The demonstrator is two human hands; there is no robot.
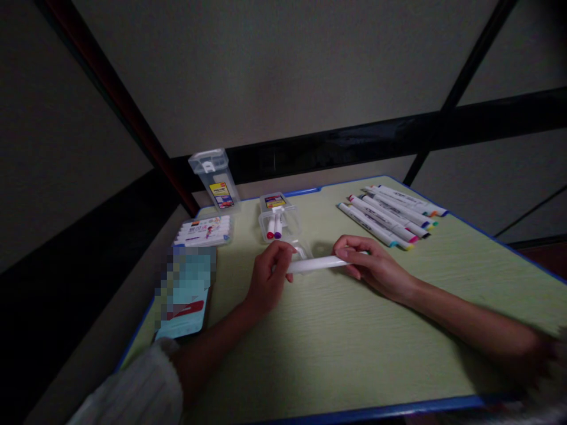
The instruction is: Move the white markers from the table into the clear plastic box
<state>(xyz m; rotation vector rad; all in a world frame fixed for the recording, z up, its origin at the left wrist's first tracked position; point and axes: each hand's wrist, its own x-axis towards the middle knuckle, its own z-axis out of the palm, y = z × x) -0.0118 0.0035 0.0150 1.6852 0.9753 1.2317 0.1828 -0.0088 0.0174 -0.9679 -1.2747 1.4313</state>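
Note:
Both my hands hold one white marker (pixel 316 264) level above the pale green table (pixel 336 348). My left hand (pixel 268 277) is closed round its left end. My right hand (pixel 372 262) is closed round its right end. Just behind the marker lies a clear plastic case (pixel 280 223) on its side with two markers in it, one with a red tip and one with a purple tip.
A row of several white markers (pixel 392 215) with coloured caps lies at the back right. A flat pack of markers (pixel 204 231) and an upright clear box (pixel 215 179) stand at the back left. A phone (pixel 186 295) lies near the left edge.

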